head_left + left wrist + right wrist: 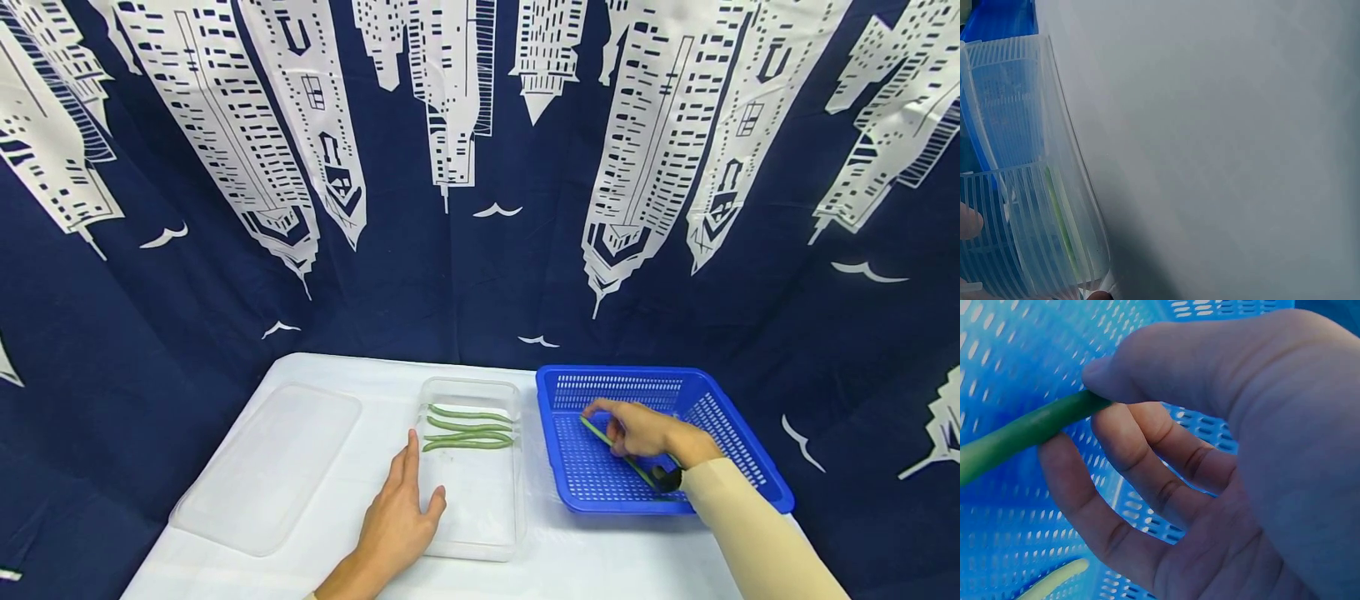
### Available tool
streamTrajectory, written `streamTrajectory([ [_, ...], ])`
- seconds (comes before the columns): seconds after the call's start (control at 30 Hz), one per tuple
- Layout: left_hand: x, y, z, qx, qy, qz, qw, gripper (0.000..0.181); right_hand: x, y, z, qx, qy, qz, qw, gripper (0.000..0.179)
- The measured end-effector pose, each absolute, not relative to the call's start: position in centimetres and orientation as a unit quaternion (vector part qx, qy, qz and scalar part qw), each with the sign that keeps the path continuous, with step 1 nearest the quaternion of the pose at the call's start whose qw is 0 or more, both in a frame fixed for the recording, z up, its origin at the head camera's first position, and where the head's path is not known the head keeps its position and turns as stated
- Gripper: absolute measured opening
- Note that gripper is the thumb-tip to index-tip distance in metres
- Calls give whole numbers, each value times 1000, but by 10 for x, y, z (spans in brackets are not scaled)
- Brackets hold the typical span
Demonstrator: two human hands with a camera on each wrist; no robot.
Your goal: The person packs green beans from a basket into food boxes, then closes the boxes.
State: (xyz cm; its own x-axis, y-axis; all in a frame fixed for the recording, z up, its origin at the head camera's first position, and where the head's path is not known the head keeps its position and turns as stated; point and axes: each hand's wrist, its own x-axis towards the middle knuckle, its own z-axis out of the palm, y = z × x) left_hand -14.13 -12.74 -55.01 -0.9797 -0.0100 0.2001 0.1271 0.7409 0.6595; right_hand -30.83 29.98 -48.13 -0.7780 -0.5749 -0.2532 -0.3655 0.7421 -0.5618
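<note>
My right hand (647,429) pinches a long green bean (1025,430) between thumb and fingers, inside the blue basket (551,454). Another bean (1054,580) lies on the basket's bottom in the right wrist view. To the left of the basket, a clear rectangular container (474,551) has several green beans (467,444) laid side by side across its far half. My left hand (401,517) rests along the container's left side with its fingers extended. Seen through the clear wall in the left wrist view is a bean (1063,225).
A flat translucent lid (270,471) lies at the left of the white table (390,375). Behind the table hangs a dark blue cloth (450,275) printed with white buildings and birds. A black wrist device (666,478) sits under the right wrist.
</note>
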Motion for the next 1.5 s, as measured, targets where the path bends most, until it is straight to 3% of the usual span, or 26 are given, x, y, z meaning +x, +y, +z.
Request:
streamTrajectory([
  [0.97, -140, -130, -549, -36, -926, -362, 97, 97, -274, 246, -433, -314, 915, -215, 133, 72],
  [1.5, -140, -129, -551, -35, -928, -358, 93, 98, -259, 207, -423, -400, 898, -178, 47, 64],
])
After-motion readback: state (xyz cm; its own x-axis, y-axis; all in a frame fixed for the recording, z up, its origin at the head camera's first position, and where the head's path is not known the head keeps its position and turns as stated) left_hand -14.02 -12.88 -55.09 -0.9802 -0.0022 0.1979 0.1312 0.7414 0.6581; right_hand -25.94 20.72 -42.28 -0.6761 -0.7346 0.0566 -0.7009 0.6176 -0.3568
